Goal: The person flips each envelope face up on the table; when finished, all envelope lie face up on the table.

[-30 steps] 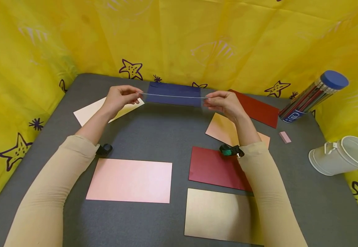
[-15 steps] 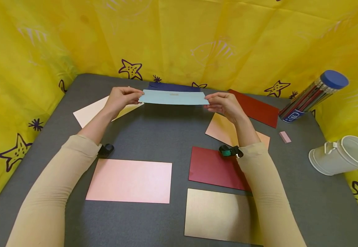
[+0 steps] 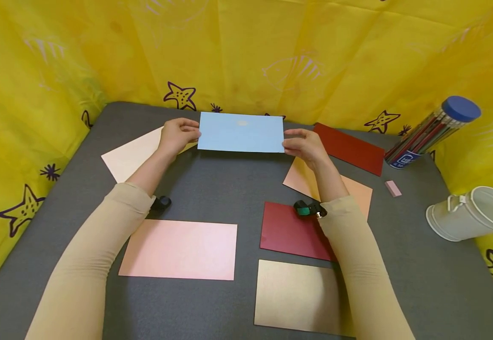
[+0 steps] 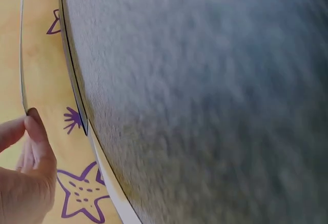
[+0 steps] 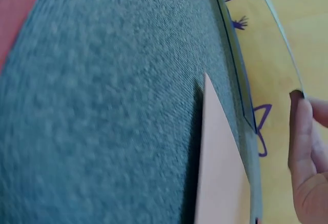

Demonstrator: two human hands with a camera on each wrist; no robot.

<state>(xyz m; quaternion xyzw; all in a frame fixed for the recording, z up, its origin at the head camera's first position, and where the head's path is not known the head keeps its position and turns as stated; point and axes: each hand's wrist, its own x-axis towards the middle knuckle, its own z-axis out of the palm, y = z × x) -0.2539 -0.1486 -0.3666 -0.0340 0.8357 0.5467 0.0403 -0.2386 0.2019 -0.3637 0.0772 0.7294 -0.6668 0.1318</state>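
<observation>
A light blue card (image 3: 241, 132) hangs above the far middle of the grey table (image 3: 216, 184), its face turned toward the head view. My left hand (image 3: 193, 134) pinches its left edge and my right hand (image 3: 289, 144) pinches its right edge. In the left wrist view the card shows only as a thin edge (image 4: 21, 55) above my fingertips (image 4: 33, 126). The right wrist view shows the same thin card edge (image 5: 279, 26) ending at my fingertip (image 5: 300, 111). The dark blue card seen earlier is hidden behind the blue one.
Cards lie flat around: cream (image 3: 131, 151), peach (image 3: 314, 182), two dark red (image 3: 352, 147) (image 3: 290, 230), pink (image 3: 180, 249), gold (image 3: 297, 295). A pencil tube (image 3: 433, 130), a pink eraser (image 3: 393, 188) and a tipped white bucket (image 3: 467, 212) are at the right. Yellow cloth walls the table.
The blue card has tipped from edge-on to showing its full face, now covering the dark blue card behind. Both hands keep their hold and have drawn slightly nearer.
</observation>
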